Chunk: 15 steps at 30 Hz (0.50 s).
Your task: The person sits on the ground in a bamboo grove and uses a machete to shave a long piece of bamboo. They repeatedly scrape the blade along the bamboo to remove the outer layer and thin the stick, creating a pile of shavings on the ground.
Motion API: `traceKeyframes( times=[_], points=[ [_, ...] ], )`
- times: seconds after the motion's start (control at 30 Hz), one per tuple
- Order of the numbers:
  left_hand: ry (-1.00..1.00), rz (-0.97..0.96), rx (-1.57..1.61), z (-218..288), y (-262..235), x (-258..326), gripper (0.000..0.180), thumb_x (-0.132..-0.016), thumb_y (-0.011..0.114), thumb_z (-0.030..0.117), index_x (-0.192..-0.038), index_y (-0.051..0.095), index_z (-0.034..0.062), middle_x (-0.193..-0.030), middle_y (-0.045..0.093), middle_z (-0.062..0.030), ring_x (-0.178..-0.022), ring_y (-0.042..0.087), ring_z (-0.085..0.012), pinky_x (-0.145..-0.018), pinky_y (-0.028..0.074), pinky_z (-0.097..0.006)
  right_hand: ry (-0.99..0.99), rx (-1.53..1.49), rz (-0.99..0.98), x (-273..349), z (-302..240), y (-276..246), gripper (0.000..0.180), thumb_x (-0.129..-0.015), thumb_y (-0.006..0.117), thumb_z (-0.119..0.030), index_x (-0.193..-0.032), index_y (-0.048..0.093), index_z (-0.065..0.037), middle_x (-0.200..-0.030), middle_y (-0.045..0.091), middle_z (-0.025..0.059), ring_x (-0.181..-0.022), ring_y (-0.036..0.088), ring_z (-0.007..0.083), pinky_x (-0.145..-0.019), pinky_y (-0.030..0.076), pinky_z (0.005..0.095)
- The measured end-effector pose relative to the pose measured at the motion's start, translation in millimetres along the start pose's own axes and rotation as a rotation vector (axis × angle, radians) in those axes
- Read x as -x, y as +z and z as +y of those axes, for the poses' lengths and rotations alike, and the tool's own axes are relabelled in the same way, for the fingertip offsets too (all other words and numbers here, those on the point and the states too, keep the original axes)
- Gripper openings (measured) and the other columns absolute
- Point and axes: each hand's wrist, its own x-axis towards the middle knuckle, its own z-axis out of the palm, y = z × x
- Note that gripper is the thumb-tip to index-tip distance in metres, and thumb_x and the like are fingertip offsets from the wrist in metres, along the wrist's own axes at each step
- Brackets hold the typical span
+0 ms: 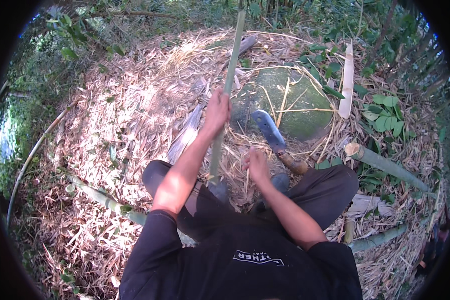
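Leaf litter [120,115] and dry straw [172,55] surround most of a mossy rock [307,122] in dappled shade. On the rock's near side sits a person in dark clothes [210,270], knees spread wide, probably to leave room between them; shoes [280,182] rest in that gap.

Just short of the rock is the right hand [258,167], its fingers half curled and bunched together. I cannot tell whether they pinch a thin sliver, since a pale line by the fingertips blends into the litter.

Beside that hand, a broad knife [271,135] lies with its blade at the rock's near edge and its wooden handle angled back toward the person's right knee. Lying so, it seems placed for an easy reach.

Off the rock's left side, the left hand [218,112] has its fingers wrapped closed around a long green bamboo strip [232,65]. The strip runs from the space on the rock's near side, past its left edge, to beyond its far side; gripping it partway along probably keeps it balanced in one hand.

Weathered wood [187,132] lies just left of the rock. To its right, a bamboo pole [390,167] points its pale cut end rockward. Farther right stretches a flat pale slat [346,80], and beyond the rock grows green undergrowth [305,15].
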Motion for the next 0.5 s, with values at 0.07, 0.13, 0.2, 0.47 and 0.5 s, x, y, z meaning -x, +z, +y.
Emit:
traceKeyframes(
  times=[0.07, 0.13, 0.2, 0.47, 0.5],
  points=[
    [0.376, 0.183, -0.329, 0, -11, -40, 0.03, -0.104, 0.046, 0.03, -0.113, 0.055, 0.0023, -0.091, 0.071, -0.0201, -0.079, 0.069, -0.0363, -0.072, 0.053, -0.047, -0.014, 0.405, 0.331, -40, 13, -21, 0.05, -0.091, 0.067, -0.042, -0.118, 0.054, -0.003, -0.1, 0.063, 0.0175, -0.092, 0.065, 0.0338, -0.088, 0.05, 0.0464],
    [0.492, 0.161, -0.54, -11, -18, -66, 0.034, -0.102, 0.048, 0.034, -0.109, 0.058, 0.002, -0.092, 0.07, -0.0238, -0.084, 0.067, -0.0436, -0.076, 0.051, -0.052, 0.061, 0.682, 0.47, -57, 21, -38, 0.055, -0.082, 0.075, -0.034, -0.122, 0.052, -0.004, -0.114, 0.06, 0.0199, -0.111, 0.059, 0.0369, -0.099, 0.044, 0.0491],
    [0.351, -0.068, -0.636, -18, -23, -95, 0.038, -0.101, 0.049, 0.038, -0.105, 0.061, 0.0022, -0.093, 0.069, -0.0275, -0.09, 0.064, -0.0494, -0.081, 0.049, -0.055, 0.175, 0.876, 0.452, -62, 37, -48, 0.06, -0.077, 0.078, -0.028, -0.123, 0.049, -0.004, -0.122, 0.056, 0.0199, -0.121, 0.052, 0.0372, -0.103, 0.041, 0.0492],
    [0.401, -0.216, -0.892, -111, -10, -133, 0.037, -0.103, 0.046, 0.039, -0.104, 0.059, 0.0046, -0.085, 0.067, -0.0276, -0.085, 0.065, -0.0487, -0.077, 0.05, -0.059, 0.04, 1.138, 0.453, -83, 103, -81, 0.075, -0.072, 0.083, -0.048, -0.122, 0.052, -0.001, -0.112, 0.064, 0.0179, -0.112, 0.058, 0.0358, -0.106, 0.034, 0.0489],
    [0.425, -0.235, -0.922, -112, -8, -140, 0.036, -0.103, 0.046, 0.039, -0.107, 0.058, 0.0047, -0.084, 0.067, -0.0275, -0.084, 0.066, -0.0481, -0.075, 0.051, -0.059, 0.036, 1.137, 0.413, -81, 102, -85, 0.077, -0.072, 0.083, -0.05, -0.122, 0.052, 0.0, -0.112, 0.065, 0.0189, -0.112, 0.059, 0.0358, -0.106, 0.034, 0.0486]
  ],
)
